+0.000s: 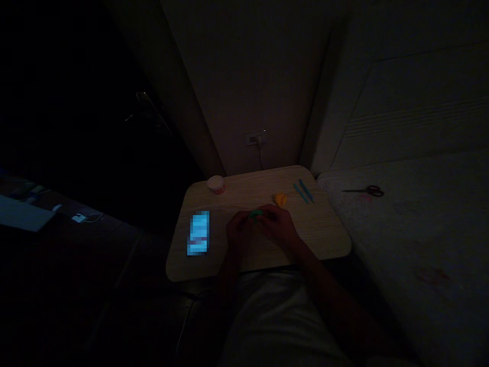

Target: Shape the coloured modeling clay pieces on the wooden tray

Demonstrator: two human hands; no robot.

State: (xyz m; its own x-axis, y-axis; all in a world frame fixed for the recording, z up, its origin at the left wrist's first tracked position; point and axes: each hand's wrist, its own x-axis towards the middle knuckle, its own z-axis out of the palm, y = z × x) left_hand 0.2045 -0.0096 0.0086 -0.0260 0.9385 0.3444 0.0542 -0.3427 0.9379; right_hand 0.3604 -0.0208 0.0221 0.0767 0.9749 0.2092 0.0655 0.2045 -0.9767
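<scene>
Over the middle of a small wooden table, my left hand point(238, 227) and my right hand point(278, 223) meet around a small green piece point(256, 213) that looks like modelling clay. Fingers of both hands are closed on it, and most of its shape is hidden in the dim light. Just beyond my right hand lies an orange lump point(280, 199), apparently of the same clay. Two thin teal sticks point(304, 191), like modelling tools, rest side by side at the table's far right.
The table point(324, 239) has rounded corners. A white-and-pink tub point(216, 185) stands at its back left, with a lit phone point(198, 233) nearer me. Scissors point(364, 191) lie on a pale surface to the right. Behind, a cord hangs from a wall socket point(255, 137).
</scene>
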